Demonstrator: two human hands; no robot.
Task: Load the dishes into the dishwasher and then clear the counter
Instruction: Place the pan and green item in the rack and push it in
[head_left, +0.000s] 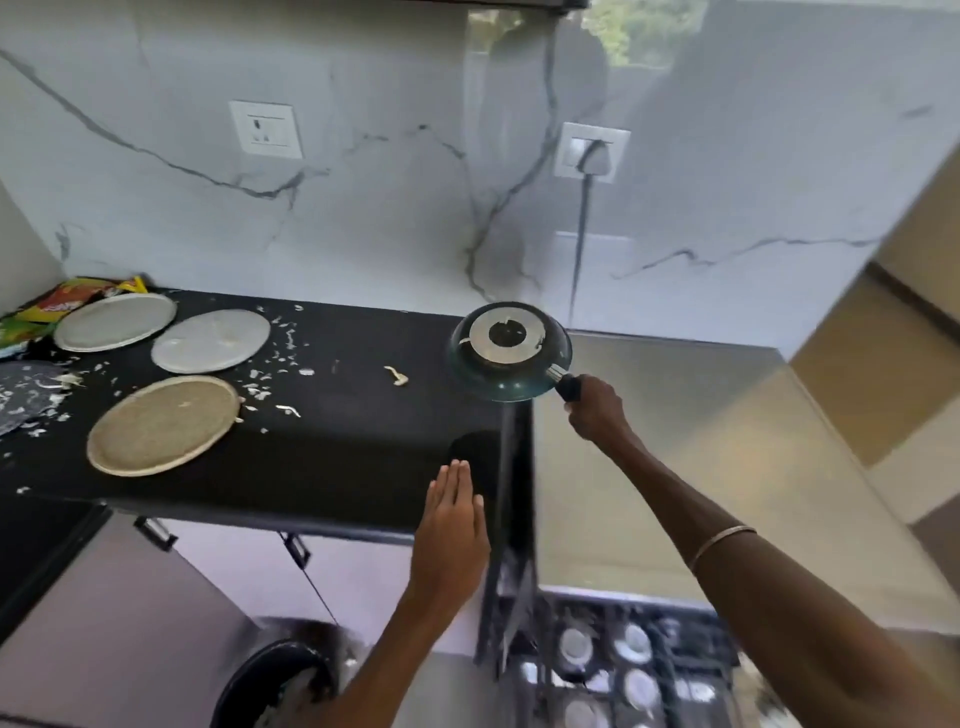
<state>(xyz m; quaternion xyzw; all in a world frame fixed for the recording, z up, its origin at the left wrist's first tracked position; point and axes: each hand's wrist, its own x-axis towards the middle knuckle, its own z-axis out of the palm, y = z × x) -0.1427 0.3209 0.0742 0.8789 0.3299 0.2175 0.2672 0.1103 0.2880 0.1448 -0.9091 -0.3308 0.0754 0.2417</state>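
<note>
Wall (363, 218): marbled grey, behind the desk; two sockets on it, a cable hanging from the right one.
Desk (332, 467): black top, its right edge running just left of the dishwasher, its front edge above pale cupboard doors; bare stretch across the middle and right, between the plates and the pan.
Dishwasher (649, 467): open to the right of the desk, steel door panel facing up; bottom right, the rack (639, 670) shows with round white pieces in it, blurred.
Bin (275, 686): dark and round, on the floor at lower left, below the left forearm.
Plates: three round ones grouped on the desk's left part; a tan one (162, 425) nearest the front, a white one (210, 341) behind it, a grey one (115, 321) far left at the back.
Wrappers (57, 312): red and yellow packets in the back left corner, partly under the grey plate.
Scraps (280, 358): white peelings scattered around the plates, one larger bit lying alone toward the pan.
Pan (511, 351): dark teal, held upside down in the air, base facing the camera, above the desk's right back corner.
Right hand (597, 410): wrapped round the pan's black handle, arm stretched over the dishwasher, thin bangle on the forearm.
Left hand (452, 525): flat, fingers straight and together, holding nothing, over the desk's front right corner.
</note>
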